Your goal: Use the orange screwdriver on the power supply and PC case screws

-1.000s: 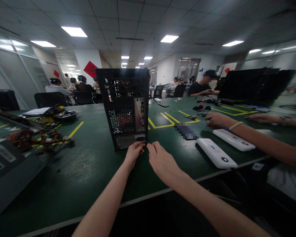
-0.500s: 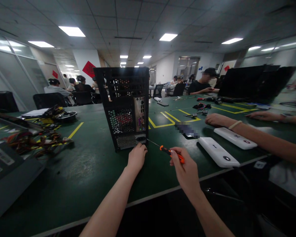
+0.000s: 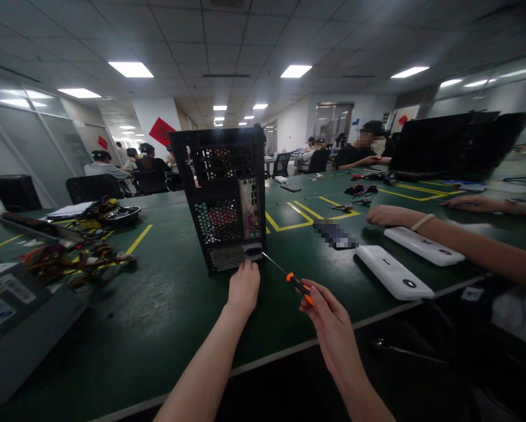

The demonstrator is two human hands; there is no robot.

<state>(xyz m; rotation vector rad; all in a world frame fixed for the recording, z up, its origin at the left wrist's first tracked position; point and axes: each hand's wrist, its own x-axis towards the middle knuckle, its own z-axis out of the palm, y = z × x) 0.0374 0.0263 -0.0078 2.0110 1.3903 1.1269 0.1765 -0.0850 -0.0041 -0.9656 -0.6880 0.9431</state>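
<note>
- Computer tower (image 3: 217,234): stood upright on the green table (image 3: 157,328), rear panel turned toward the wearer, presumably so the low fixings can be reached.
- Screwdriver (image 3: 299,285): held slantwise by its orange-and-black handle in the right hand (image 3: 328,308); tip directed at the panel's lower right corner, beside the power socket (image 3: 253,252). Tip contact cannot be confirmed.
- Left hand (image 3: 244,287): fingers bent against the panel's bottom edge, below the socket, perhaps as a steady or guide; whether anything is pinched cannot be told.
- Edges: the near table rim is crossed by both forearms. Rightward swing is bounded by a white handheld device (image 3: 395,272) and a co-worker's forearm (image 3: 447,240) beyond.
- Room: green tabletop is seen left of the tower, as far as a cable bundle (image 3: 78,258) and a grey metal unit (image 3: 30,322).
</note>
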